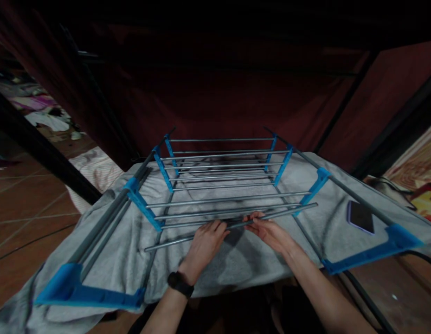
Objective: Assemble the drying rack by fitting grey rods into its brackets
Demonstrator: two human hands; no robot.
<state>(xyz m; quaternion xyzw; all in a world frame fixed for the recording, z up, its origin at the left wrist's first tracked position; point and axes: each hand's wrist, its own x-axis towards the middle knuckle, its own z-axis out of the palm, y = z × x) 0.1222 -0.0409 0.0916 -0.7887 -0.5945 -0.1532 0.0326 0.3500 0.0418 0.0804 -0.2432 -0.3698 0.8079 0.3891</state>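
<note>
My left hand [210,239] and my right hand [266,227] are both closed on one loose grey metal tube [173,243], near its middle. The tube slants up to the right, its ends sticking out past both hands. Just beyond it lies a rack frame [232,199] of grey tubes joined by blue plastic brackets [144,204]. Several crossbars run between the left and right brackets. At the near corners, two larger blue end pieces [371,250] have no crossbar between them. A dark watch [180,284] sits on my left wrist.
Grey cloth [111,250] covers the surface under the rack. A phone [360,217] lies on it at the right, inside the side tube. Dark red fabric [215,102] hangs behind. Clothes [48,120] are piled on the tiled floor at the left.
</note>
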